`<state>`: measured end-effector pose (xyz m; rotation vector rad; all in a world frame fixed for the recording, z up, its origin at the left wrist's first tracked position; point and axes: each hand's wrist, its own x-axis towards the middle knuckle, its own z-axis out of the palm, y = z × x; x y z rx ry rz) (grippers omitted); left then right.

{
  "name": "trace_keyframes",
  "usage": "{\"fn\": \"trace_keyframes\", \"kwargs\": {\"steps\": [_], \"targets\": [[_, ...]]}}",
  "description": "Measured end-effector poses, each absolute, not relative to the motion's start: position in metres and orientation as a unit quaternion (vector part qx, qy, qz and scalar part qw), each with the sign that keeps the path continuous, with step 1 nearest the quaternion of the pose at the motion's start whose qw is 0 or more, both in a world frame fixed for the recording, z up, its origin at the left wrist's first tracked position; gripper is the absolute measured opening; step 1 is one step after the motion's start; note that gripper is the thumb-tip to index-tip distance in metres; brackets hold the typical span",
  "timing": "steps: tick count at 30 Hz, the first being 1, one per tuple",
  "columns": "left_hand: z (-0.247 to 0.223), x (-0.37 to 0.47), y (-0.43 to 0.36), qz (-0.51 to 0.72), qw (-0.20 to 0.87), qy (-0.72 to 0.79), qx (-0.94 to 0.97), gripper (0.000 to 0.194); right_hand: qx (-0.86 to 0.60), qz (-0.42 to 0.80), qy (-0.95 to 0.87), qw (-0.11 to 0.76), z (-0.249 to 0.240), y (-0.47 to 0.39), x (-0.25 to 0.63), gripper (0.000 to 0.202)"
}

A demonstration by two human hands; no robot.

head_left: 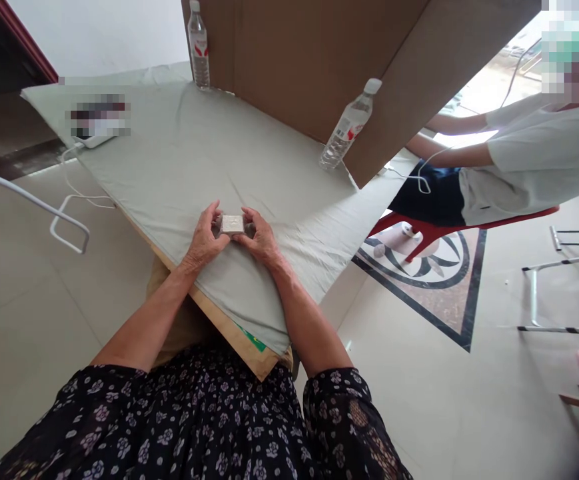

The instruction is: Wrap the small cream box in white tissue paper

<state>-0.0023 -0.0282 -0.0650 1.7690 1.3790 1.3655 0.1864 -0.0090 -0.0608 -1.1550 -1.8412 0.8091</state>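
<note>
Between my hands, close to the near edge of the cloth-covered table, is a small pale rectangular block with a patterned top. My left hand grips its left end, thumb along the near side and fingers curled round the far side. On the right end my right hand holds it the same way. Both thumbs nearly meet at the block's near side. The parts of the block under my fingers are hidden.
A cardboard panel stands across the far side, with a water bottle and a tilted one before it. A blurred white-edged object with a cable lies far left. At right a person sits on a red chair.
</note>
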Motion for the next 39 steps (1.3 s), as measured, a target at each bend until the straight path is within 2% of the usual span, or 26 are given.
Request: {"fn": "trace_keyframes", "kwargs": {"steps": [8, 10, 13, 15, 18, 23, 34, 39], "targets": [[-0.061, -0.002, -0.03, 0.477, 0.285, 0.504, 0.662, 0.09, -0.447, 0.312, -0.733, 0.406, -0.054, -0.018, 0.19, 0.073], [-0.06, -0.001, -0.032, 0.477, 0.282, 0.501, 0.664, 0.089, -0.442, 0.288, -0.737, 0.422, -0.046, -0.021, 0.194, 0.064], [-0.059, -0.001, -0.034, 0.47, 0.279, 0.501, 0.671, 0.089, -0.434, 0.244, -0.76, 0.417, -0.03, -0.022, 0.199, 0.038], [-0.059, -0.001, -0.035, 0.467, 0.276, 0.503, 0.673, 0.09, -0.426, 0.216, -0.793, 0.379, -0.019, -0.019, 0.201, 0.024], [-0.057, 0.0, -0.037, 0.465, 0.278, 0.5, 0.675, 0.089, -0.404, 0.171, -0.845, 0.306, -0.006, -0.012, 0.2, 0.015], [-0.057, 0.002, -0.04, 0.466, 0.283, 0.506, 0.669, 0.089, -0.377, 0.121, -0.88, 0.26, -0.001, -0.008, 0.194, 0.015], [-0.052, 0.003, -0.047, 0.477, 0.271, 0.531, 0.646, 0.071, -0.409, 0.178, -0.831, 0.333, -0.002, 0.005, 0.179, 0.016], [-0.048, 0.003, -0.05, 0.453, 0.314, 0.543, 0.633, 0.079, -0.409, 0.194, -0.819, 0.352, 0.002, 0.004, 0.179, 0.019]]}}
